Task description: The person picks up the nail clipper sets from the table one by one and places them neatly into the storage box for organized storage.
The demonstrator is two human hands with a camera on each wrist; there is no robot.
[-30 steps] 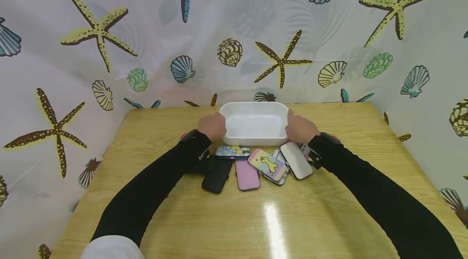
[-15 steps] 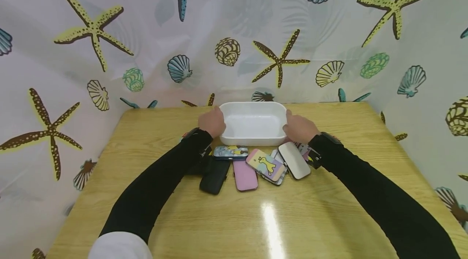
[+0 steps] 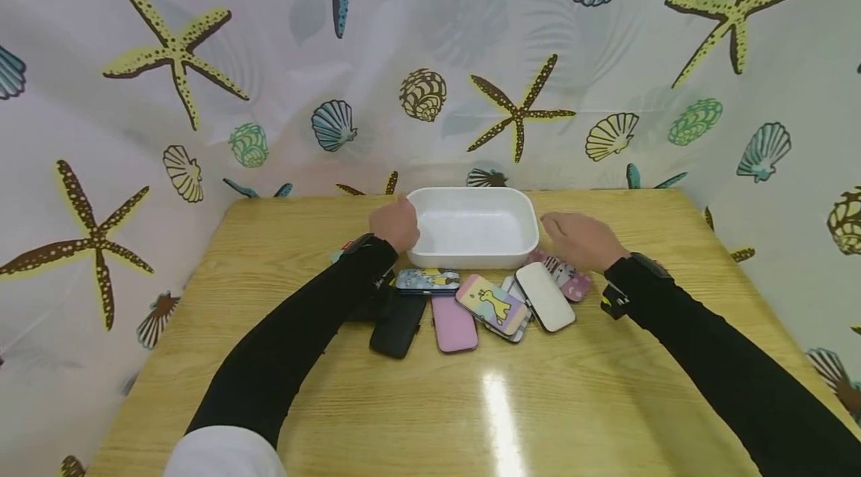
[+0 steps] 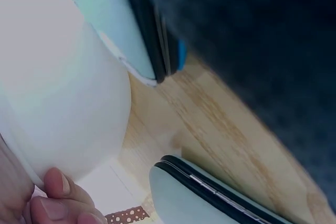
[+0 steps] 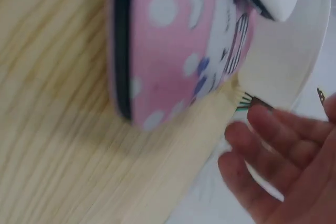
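A white oval-cornered plastic basin (image 3: 473,261) sits at the back of the wooden table. My left hand (image 3: 394,224) grips its left rim, and the left wrist view shows curled fingertips (image 4: 56,203) at the rim's edge. Beside the right rim, my right hand (image 3: 584,239) is apart from the basin, its fingers relaxed and holding nothing in the right wrist view. Under that hand lies a pink polka-dotted case (image 5: 173,51) with a dark edge band. A white case (image 3: 545,297) overlaps the basin's near side in the right wrist view.
Several slim hard cases lie before the basin: a black one (image 3: 398,324), a pink one (image 3: 454,324), a blue cartoon one (image 3: 427,280), and a giraffe one (image 3: 491,304) on a checked case (image 3: 518,331). A shell-print cloth (image 3: 377,66) hangs behind the table (image 3: 403,417).
My right hand has let go of the basin's right rim and moved a little to the right, uncovering the pink polka-dotted case. The left hand keeps its grip on the rim.
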